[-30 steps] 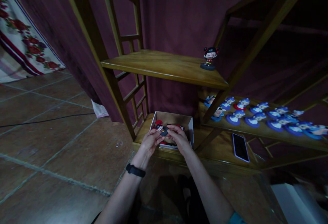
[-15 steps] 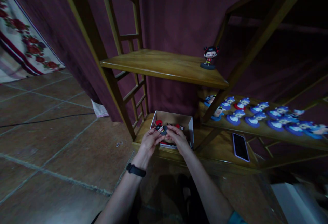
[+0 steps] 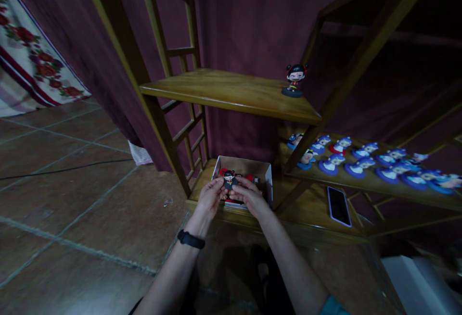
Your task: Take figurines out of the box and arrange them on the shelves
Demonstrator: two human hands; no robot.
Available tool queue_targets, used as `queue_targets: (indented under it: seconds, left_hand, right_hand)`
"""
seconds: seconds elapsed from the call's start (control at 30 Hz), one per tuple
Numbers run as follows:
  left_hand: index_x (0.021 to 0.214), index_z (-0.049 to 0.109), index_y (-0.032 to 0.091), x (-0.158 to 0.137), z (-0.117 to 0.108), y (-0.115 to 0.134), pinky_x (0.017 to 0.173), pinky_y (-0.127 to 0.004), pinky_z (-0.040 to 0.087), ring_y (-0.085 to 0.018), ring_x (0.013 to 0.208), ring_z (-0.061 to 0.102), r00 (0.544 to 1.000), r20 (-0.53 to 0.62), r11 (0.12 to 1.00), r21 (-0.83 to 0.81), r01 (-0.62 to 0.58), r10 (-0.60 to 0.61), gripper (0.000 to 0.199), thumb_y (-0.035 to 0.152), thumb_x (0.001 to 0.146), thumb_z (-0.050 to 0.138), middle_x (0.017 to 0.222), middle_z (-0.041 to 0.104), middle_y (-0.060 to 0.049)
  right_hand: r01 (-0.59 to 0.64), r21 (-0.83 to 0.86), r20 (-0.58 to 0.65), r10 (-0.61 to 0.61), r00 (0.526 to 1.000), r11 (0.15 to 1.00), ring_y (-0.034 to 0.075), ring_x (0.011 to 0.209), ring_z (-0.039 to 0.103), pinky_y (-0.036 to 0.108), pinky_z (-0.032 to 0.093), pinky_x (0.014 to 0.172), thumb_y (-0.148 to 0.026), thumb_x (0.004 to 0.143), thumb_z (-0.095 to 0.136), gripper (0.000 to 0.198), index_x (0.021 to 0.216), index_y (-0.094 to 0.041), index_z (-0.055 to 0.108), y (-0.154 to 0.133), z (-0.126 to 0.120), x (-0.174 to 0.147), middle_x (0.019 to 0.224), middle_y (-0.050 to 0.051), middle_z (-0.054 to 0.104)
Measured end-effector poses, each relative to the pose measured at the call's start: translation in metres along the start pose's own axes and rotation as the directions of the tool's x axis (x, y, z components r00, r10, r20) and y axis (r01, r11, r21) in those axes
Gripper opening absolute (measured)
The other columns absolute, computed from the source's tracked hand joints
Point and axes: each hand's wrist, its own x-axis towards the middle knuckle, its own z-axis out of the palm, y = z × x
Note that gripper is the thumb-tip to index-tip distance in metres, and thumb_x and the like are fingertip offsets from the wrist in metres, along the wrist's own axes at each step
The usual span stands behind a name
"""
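Between my two hands is a small figurine (image 3: 229, 178) with black hair buns and a dark round base, held roughly upright over an open cardboard box (image 3: 268, 180). My left hand (image 3: 210, 195) pinches it from the left side. From the right, the fingers of my right hand (image 3: 250, 194) close on its base. More red and black pieces (image 3: 252, 179) lie inside the box, partly hidden by my hands. A similar figurine (image 3: 296, 80) stands on the right end of the wooden shelf (image 3: 224, 89) above.
On a lower shelf to the right stand several blue-and-white figurines (image 3: 361, 166). A phone (image 3: 339, 206) lies on the bottom board near the box. Slanting wooden posts (image 3: 353, 74) divide the rack. A pale box (image 3: 422, 283) sits on the floor at lower right.
The figurine has been turned from lying sideways to upright, its face now toward me. My fingers have shifted slightly around its base; both hands remain over the box.
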Motion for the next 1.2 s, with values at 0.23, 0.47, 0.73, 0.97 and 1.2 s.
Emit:
queue_targets:
  seconds: [0.23, 0.47, 0.73, 0.97, 1.2]
  left_hand:
    - [0.101, 0.065, 0.012, -0.0044, 0.0034, 0.0004, 0.071, -0.021, 0.051, -0.012, 0.076, 0.064, 0.989, 0.149, 1.0, 0.013, 0.024, -0.026, 0.036, 0.006, 0.066, 0.068, 0.094, 0.069, -0.01]
    - [0.1, 0.066, 0.012, 0.0013, -0.0026, -0.0008, 0.07, -0.02, 0.051, -0.012, 0.074, 0.065, 0.992, 0.12, 0.999, 0.011, 0.031, -0.032, 0.036, 0.004, 0.065, 0.068, 0.094, 0.069, -0.01]
    - [0.099, 0.067, 0.011, -0.0022, 0.0025, 0.0062, 0.067, -0.017, 0.051, -0.009, 0.067, 0.063, 0.985, 0.151, 0.996, 0.024, 0.084, -0.086, 0.031, 0.005, 0.069, 0.065, 0.092, 0.069, -0.01]
    - [0.099, 0.066, 0.01, -0.0015, 0.0027, 0.005, 0.066, -0.018, 0.051, -0.008, 0.064, 0.061, 0.983, 0.173, 0.998, -0.009, 0.062, -0.06, 0.028, 0.01, 0.071, 0.065, 0.087, 0.068, -0.009]
    - [0.106, 0.063, 0.012, -0.0059, 0.0064, 0.0074, 0.072, -0.021, 0.051, -0.011, 0.074, 0.064, 0.972, 0.219, 0.997, 0.02, 0.079, -0.082, 0.039, 0.006, 0.068, 0.066, 0.097, 0.068, -0.01]
  right_hand:
    - [0.058, 0.059, -0.063, -0.054, 0.997, 0.997, 0.011, 0.065, 0.063, 0.029, 0.055, 0.068, -0.026, 0.059, 0.076, 0.039, 0.094, -0.021, 0.059, -0.0017, 0.004, -0.0009, 0.075, -0.002, 0.062]
    - [0.045, 0.048, -0.107, -0.039, 0.993, 0.998, 0.014, 0.062, 0.065, 0.03, 0.055, 0.064, -0.036, 0.064, 0.072, 0.036, 0.093, -0.02, 0.058, -0.001, 0.001, 0.0014, 0.071, 0.0, 0.066]
    - [0.026, 0.058, -0.113, -0.019, 0.993, 0.998, 0.013, 0.059, 0.064, 0.028, 0.055, 0.062, -0.034, 0.064, 0.072, 0.033, 0.091, -0.019, 0.061, -0.0029, -0.0024, 0.0029, 0.07, 0.001, 0.067]
    - [0.01, 0.072, -0.067, -0.005, 0.998, 0.997, 0.012, 0.061, 0.064, 0.028, 0.055, 0.066, -0.03, 0.061, 0.075, 0.037, 0.093, -0.018, 0.06, -0.0035, -0.0024, 0.0019, 0.071, 0.0, 0.067]
    - [0.059, 0.039, -0.056, -0.057, 0.997, 0.997, 0.011, 0.066, 0.063, 0.029, 0.053, 0.07, -0.032, 0.061, 0.075, 0.039, 0.094, -0.02, 0.058, -0.0024, 0.0005, -0.0001, 0.076, -0.001, 0.065]
